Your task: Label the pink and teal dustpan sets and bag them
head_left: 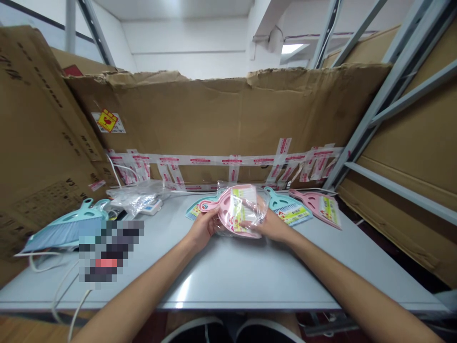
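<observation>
Between the fingers: a pink plastic dustpan (223,212) with its handle end toward the left hand (203,227), inside a crinkled, glossy clear film bag (260,212), a paper label card (244,209) lying against the pan
Finger state: the left hand's fingers are together, curled over the pan's rim through the film; the right hand's (271,226) are together too, pressed on the bag and pan
Done, as it lies: pan and card are both in the bag
Left, as it lies: the film looks loose, and no seal shows, though the hands hide part of it
Past the right fingertips: a teal dustpan (287,207) with comb teeth and a pink dustpan (316,207) lie flat, each with a label card; whether they are bagged is hard to tell
Left of the fingers: a teal broom head (64,233) with fine blue bristles, crumpled clear bags (134,197), and a pixelated patch (110,252) hiding whatever lies there
Under the fingers: a smooth grey table (221,281)
Ahead of the fingers: a torn corrugated cardboard sheet (228,109) strapped with red-and-white packing tape (228,161)
</observation>
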A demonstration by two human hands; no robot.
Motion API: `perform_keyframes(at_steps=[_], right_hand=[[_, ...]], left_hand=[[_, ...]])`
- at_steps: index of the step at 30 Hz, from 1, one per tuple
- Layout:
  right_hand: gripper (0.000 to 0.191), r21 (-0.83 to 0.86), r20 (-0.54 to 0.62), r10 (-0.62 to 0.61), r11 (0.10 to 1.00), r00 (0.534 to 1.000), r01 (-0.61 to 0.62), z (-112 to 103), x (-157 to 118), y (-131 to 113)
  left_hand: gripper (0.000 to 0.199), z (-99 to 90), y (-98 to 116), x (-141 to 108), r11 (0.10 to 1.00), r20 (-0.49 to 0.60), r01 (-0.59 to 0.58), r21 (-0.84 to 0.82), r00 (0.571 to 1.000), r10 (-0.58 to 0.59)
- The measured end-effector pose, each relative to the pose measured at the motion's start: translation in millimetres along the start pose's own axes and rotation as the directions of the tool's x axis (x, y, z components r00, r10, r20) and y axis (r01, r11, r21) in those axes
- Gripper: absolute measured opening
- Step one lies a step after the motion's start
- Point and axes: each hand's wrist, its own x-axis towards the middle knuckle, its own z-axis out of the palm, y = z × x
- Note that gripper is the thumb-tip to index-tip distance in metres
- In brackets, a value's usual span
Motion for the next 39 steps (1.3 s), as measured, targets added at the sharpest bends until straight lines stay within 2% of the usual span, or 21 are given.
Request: perform_keyframes(at_steps=[3, 5, 8, 10, 16, 20, 24, 27, 32, 35, 39], right_hand=[[0.073, 0.206, -0.061, 0.044, 0.978, 0.997, -0.03, 2, 2, 1], [0.061, 0.361, -0.138, 0.109, 0.931, 0.984, -0.052, 3, 4, 4], [0.044, 0.53, -0.27, 0.219, 0.847, 0.938, -0.045, 4, 8, 8], [0.042, 0.612, -0.29, 0.294, 0.788, 0.911, -0.06, 3, 9, 9], [0.047, 0.729, -0.125, 0.412, 0.655, 0.902, -0.198, 1, 10, 8], [0.046, 0.768, -0.039, 0.427, 0.591, 0.903, -0.246, 2, 8, 6], [0.043, 0.757, 0.056, 0.416, 0.575, 0.908, -0.31, 6, 7, 4], [0.038, 0.761, 0.032, 0.429, 0.575, 0.903, -0.3, 9, 7, 4], [0.031, 0.772, -0.02, 0.445, 0.576, 0.895, -0.269, 13, 8, 4], [0.033, 0.776, -0.007, 0.424, 0.573, 0.905, -0.262, 15, 7, 5], [0.038, 0.796, 0.039, 0.416, 0.537, 0.909, -0.279, 17, 5, 7]], left_hand=[[0.034, -0.1, 2, 1, 0.999, -0.025, -0.002, -0.032, 1.0, 0.001], [0.028, -0.2, 5, 1, 0.998, -0.056, -0.004, -0.064, 0.998, 0.0], [0.024, 0.0, 8, 0, 0.994, -0.098, -0.017, -0.11, 0.995, 0.006], [0.024, 0.4, 9, 0, 0.991, -0.109, -0.029, -0.127, 0.994, 0.015], [0.022, 0.0, 7, -1, 0.995, -0.12, -0.022, -0.097, 0.993, 0.01], [0.024, -1.2, 3, -1, 0.997, -0.096, -0.003, -0.073, 0.995, -0.004], [0.033, 0.3, 2, -1, 0.999, -0.088, 0.01, -0.049, 0.996, -0.015], [0.036, 1.5, 5, -2, 0.998, -0.072, 0.026, -0.056, 0.997, -0.03], [0.029, 0.3, 6, -1, 0.997, -0.093, -0.002, -0.08, 0.996, -0.006], [0.028, 0.5, 4, -1, 0.998, -0.091, -0.017, -0.062, 0.996, 0.012], [0.03, -0.6, 1, 0, 1.0, -0.029, -0.017, -0.021, 0.999, 0.016]])
